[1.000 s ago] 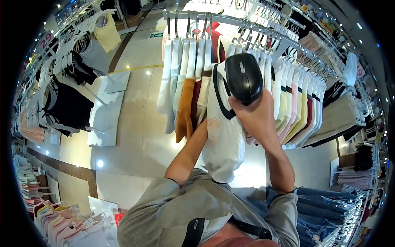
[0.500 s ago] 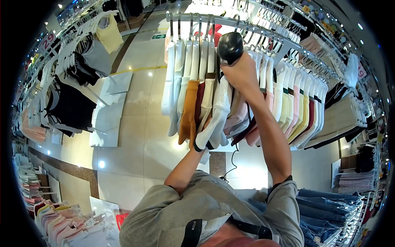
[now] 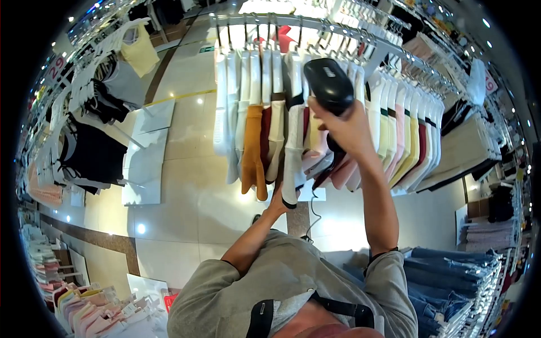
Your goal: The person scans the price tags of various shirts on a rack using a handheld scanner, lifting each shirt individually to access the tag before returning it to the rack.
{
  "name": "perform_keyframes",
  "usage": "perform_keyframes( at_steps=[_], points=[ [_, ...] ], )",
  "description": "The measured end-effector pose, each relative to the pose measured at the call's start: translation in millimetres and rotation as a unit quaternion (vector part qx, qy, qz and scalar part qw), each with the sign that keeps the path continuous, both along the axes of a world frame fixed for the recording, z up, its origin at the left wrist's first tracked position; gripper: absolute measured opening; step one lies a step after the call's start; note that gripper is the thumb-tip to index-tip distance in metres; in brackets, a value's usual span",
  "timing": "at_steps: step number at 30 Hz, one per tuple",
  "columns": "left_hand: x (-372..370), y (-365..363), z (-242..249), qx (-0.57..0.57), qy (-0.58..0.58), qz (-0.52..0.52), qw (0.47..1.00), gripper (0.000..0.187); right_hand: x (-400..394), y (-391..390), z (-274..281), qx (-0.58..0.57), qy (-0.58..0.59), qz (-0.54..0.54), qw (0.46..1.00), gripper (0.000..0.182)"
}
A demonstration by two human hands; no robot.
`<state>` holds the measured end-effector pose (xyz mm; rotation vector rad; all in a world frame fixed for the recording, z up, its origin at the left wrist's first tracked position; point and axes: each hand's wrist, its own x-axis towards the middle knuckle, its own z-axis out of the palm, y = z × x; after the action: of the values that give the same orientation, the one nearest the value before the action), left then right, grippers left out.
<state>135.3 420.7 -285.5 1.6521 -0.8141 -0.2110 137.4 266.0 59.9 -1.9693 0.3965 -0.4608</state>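
Note:
My right hand (image 3: pixel 347 128) is closed round the handle of a black handheld garment steamer (image 3: pixel 329 85), held up in front of the hanging tops. From below it a dark cord (image 3: pixel 316 217) runs down towards the floor. My left hand (image 3: pixel 278 201) grips the lower end of a white knit top (image 3: pixel 294 149) with black trim; some of its fingers are hidden by the fabric. Beside that top hang a mustard top (image 3: pixel 252 149) and a cream one (image 3: pixel 276 132), on hangers from the metal rail (image 3: pixel 315 23).
More pastel tops (image 3: pixel 414 135) fill the rail to the right. A rack with black garments (image 3: pixel 93 149) stands at the left. Folded jeans (image 3: pixel 445 276) lie near my right side, and pink clothes (image 3: pixel 96 307) hang at lower left. White panels (image 3: pixel 143 169) rest on the tiled floor.
The steamer has come down and to the right, away from the rail. My left hand has shifted slightly right with the hem, and the white top now hangs straighter.

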Motion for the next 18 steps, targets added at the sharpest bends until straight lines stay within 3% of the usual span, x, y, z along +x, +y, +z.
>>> perform_keyframes(
  at_steps=[3, 4, 5, 8, 12, 14, 18],
  points=[
    [11.1, -19.2, -25.4, 0.050, -0.026, 0.050, 0.997, 0.027, -42.7, -15.3, 3.2, 0.246, -0.035, 0.097, 0.964, 0.047],
    [28.5, -40.7, -116.4, 0.015, -0.041, 0.090, 0.995, 0.025, -57.0, -23.7, -2.2, 0.348, -0.038, 0.126, 0.928, 0.052],
    [36.7, -40.0, -107.0, 0.045, -0.044, 0.099, 0.993, 0.026, -67.6, -35.4, -14.1, 0.453, -0.040, 0.158, 0.877, 0.059],
    [59.2, -51.8, -106.1, 0.068, -0.051, 0.119, 0.989, 0.028, -92.8, -47.7, -47.3, 0.608, -0.102, 0.205, 0.760, 0.070],
    [91.0, -66.8, -110.0, 0.088, -0.057, 0.135, 0.985, 0.031, -118.5, -52.3, -78.8, 0.683, -0.191, 0.273, 0.650, 0.092],
    [105.1, -77.2, -109.4, 0.096, -0.058, 0.142, 0.984, 0.033, -130.0, -56.7, -100.5, 0.628, -0.242, 0.302, 0.675, 0.105],
    [134.2, -98.6, -104.6, 0.108, -0.061, 0.166, 0.978, 0.036, -149.8, -55.4, -122.3, 0.629, -0.256, 0.350, 0.646, 0.113]
  ],
)
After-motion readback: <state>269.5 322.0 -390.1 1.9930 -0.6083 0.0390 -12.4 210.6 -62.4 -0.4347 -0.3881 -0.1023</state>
